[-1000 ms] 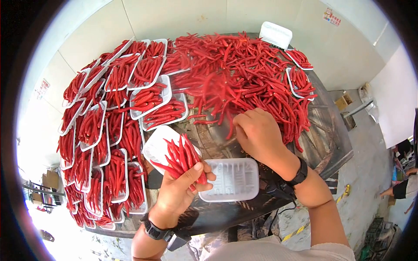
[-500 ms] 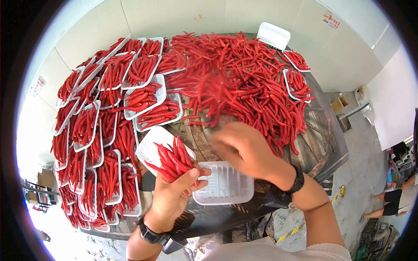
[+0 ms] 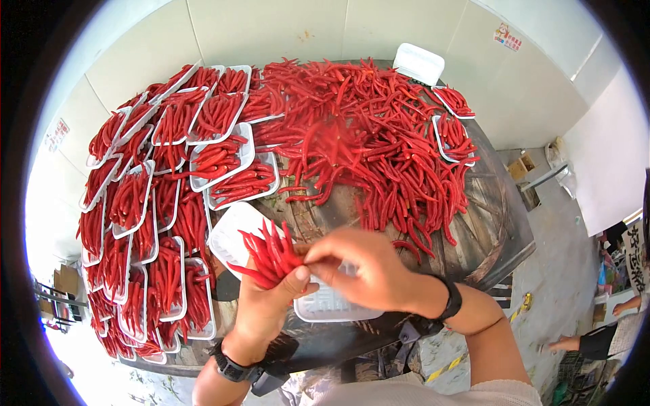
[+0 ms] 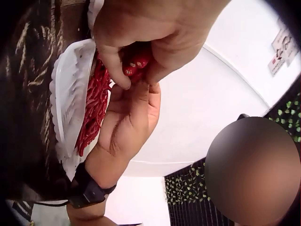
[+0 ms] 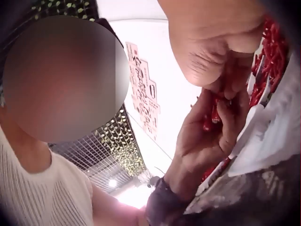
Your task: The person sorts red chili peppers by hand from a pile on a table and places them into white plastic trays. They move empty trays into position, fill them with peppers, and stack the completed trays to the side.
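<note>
A bunch of slim red chili peppers (image 3: 268, 256) fans upward from my left hand (image 3: 274, 301), with the thumb across it. My right hand (image 3: 369, 274) has its bent fingers and thumb at the lower right of this bunch, pinching at the stem ends. The left wrist view shows several stem ends (image 4: 136, 66) between the two hands. Below the right hand lies a translucent plastic tray (image 3: 328, 308), partly covered by the forearm and fingers. Behind the left hand sits a white tray (image 3: 230, 227), its near part hidden by the peppers.
A big heap of loose chili peppers (image 3: 399, 159) spreads over the back of the dark table (image 3: 487, 216). Filled trays (image 3: 251, 145) overlap along the left side. Two more filled trays (image 3: 441, 145) stand at the right, near upturned white trays (image 3: 418, 64). A person stands far right.
My right hand has come from the front of the heap, down and left, to the bunch. The left hand keeps its grip on the peppers. The view has shifted slightly.
</note>
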`<state>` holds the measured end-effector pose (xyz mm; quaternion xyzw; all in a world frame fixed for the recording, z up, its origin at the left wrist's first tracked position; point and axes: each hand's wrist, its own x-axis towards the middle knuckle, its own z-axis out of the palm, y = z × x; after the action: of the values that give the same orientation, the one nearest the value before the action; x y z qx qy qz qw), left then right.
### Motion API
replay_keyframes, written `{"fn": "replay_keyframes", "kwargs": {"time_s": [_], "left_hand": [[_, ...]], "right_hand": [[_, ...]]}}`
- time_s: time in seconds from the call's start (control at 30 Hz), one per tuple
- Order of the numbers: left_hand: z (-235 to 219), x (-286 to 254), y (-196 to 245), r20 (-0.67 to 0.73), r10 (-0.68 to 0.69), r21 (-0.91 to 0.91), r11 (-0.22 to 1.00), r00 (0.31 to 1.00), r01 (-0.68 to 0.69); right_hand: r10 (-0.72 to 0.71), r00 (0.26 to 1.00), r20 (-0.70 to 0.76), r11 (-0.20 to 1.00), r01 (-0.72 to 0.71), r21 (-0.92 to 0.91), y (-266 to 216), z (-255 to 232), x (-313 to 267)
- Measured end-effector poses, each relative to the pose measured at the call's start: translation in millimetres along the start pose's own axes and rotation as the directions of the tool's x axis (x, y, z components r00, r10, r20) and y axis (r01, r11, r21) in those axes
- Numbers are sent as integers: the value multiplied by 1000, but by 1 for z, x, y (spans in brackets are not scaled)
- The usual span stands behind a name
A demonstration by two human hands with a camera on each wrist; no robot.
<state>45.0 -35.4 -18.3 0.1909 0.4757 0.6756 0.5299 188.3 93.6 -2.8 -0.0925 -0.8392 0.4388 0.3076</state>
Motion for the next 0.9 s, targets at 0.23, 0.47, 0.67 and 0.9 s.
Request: {"fn": "replay_keyframes", "kwargs": {"time_s": [0.23,0.47,0.67,0.9], "left_hand": [[2,1,6,-58,-41,96,994,997,47],[-1,2,2,45,37,201,979,998,-46],[4,0,6,89,13,160,987,996,-27],[12,3,0,91,64,89,993,994,-72]], "right_hand": [[-143,978,-150,806,27,-592,10,-36,9],[275,932,-236,379,-331,-864,48,-73,2],[298,938,-179,463,-306,-832,49,-70,2],[382,923,39,860,-371,350,10,-38,11]]}}
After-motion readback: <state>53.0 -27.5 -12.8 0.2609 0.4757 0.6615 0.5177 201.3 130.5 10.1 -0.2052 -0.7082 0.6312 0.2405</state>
